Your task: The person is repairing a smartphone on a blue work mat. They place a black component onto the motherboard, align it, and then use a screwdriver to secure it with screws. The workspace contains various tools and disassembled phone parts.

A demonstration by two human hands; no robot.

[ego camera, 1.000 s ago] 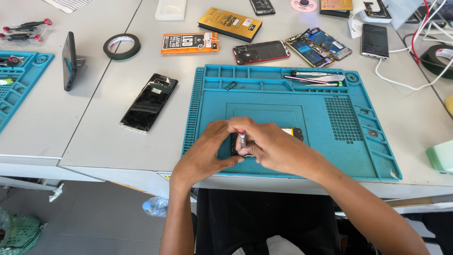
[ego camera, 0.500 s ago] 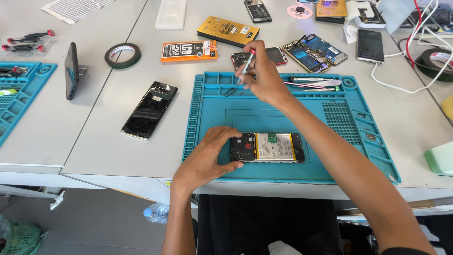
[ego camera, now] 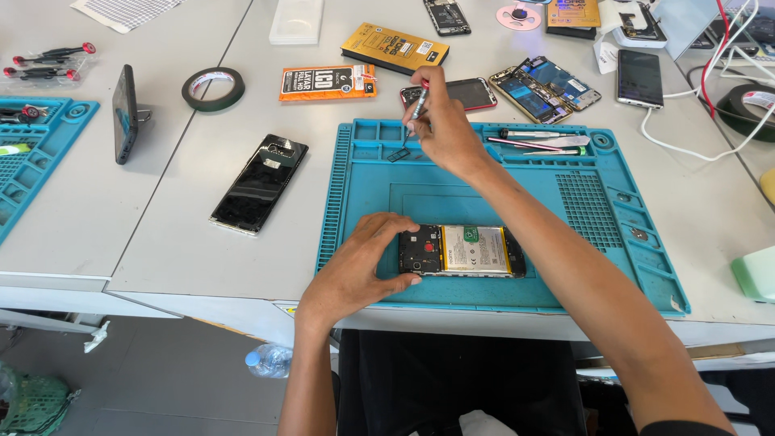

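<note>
An opened phone (ego camera: 462, 251) with its back off, showing battery and circuit board, lies on the blue repair mat (ego camera: 517, 173). My left hand (ego camera: 361, 268) grips the phone's left end and holds it flat. My right hand (ego camera: 442, 129) is up at the mat's far edge, holding a thin screwdriver (ego camera: 417, 103) tip-down over the small tray compartments there.
A black phone back cover (ego camera: 260, 182) lies left of the mat. Beyond the mat sit a red-edged phone (ego camera: 454, 94), an opened phone (ego camera: 544, 88), orange boxes (ego camera: 327, 81), a tape roll (ego camera: 212, 88), tweezers (ego camera: 539, 142) and cables. Another blue mat (ego camera: 32, 157) is far left.
My right hand left the phone and reached with the screwdriver to the mat's far edge, uncovering the phone. It has since dropped slightly toward the compartments. My left hand stays on the phone.
</note>
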